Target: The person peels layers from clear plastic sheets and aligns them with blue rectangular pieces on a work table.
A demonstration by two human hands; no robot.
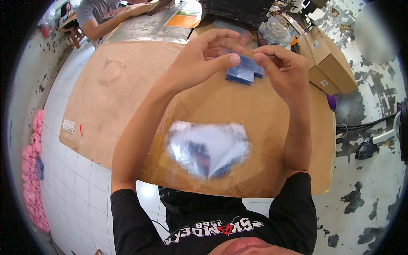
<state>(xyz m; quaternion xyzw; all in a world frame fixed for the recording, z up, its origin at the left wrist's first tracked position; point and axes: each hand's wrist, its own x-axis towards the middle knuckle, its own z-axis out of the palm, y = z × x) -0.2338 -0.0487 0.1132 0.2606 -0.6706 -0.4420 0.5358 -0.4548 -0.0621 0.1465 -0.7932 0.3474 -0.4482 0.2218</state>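
Observation:
My left hand (212,55) is raised over the far part of the table, its thumb stretched out and its fingers apart and curved. Level with it on the right, my right hand (280,66) has its thumb and forefinger pinched together. Whatever that pinch holds is too small or too clear to make out. Between and just beyond the hands appear blue flat packs (240,75), partly covered by my left thumb; I cannot tell whether a hand touches them. Nearer to me lies a shiny white-and-clear plastic piece (208,146), smeared by motion, with dark blue at its lower edge.
Brown cardboard (127,93) covers the table. An orange-and-white printed sheet (185,16) lies at the far side, near another person's arm (114,25). Cardboard boxes (327,63) and a clear plastic bag (276,32) are at the far right. Pink bundles (32,182) lie on the floor at left.

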